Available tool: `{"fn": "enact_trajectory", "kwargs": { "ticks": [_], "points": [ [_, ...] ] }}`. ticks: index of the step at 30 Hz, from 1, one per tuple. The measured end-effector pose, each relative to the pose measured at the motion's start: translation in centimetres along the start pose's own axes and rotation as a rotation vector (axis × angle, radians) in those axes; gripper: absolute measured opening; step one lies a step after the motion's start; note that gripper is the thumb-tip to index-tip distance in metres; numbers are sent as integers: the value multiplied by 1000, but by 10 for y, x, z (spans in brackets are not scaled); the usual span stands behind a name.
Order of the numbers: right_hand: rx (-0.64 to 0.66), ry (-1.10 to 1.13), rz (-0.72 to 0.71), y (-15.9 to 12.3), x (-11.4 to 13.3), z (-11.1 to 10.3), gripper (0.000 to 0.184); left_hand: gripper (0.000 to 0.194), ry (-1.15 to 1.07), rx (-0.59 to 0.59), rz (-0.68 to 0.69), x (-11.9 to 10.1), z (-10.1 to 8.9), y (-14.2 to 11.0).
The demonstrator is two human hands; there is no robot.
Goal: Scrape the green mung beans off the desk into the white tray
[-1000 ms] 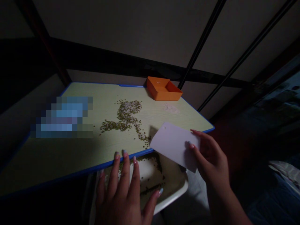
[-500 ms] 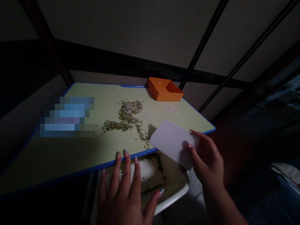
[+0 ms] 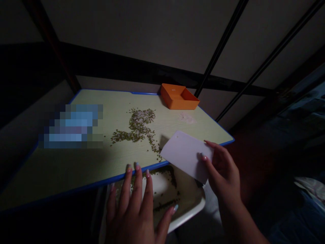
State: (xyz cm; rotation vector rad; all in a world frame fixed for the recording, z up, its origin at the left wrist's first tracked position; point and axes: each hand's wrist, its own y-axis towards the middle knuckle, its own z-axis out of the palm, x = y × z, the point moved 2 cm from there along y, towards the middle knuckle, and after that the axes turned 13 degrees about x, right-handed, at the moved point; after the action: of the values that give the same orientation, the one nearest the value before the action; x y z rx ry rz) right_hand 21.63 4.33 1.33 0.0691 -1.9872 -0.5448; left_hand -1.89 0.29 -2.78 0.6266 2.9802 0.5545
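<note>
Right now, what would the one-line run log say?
left hand: open, over white tub | right hand: holding white card | green bits: scattered on table, more in tub | orange box: on table

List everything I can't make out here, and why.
All in the head view:
Blue item: pixelated, identity unclear.
White tray: partly hidden by the left hand and the table.
Whatever is behind the white card in the right hand: blocked.
Lettering on the orange box: too small to read.
</note>
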Motion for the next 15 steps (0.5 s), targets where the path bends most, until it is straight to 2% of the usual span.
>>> {"fn": "enact_trajectory", "kwargs": {
  "ticks": [15],
  "points": [
    [7, 14, -21, 5, 0, 5, 29, 73, -15, -14, -12, -2, -2, 0]
  ]
}}
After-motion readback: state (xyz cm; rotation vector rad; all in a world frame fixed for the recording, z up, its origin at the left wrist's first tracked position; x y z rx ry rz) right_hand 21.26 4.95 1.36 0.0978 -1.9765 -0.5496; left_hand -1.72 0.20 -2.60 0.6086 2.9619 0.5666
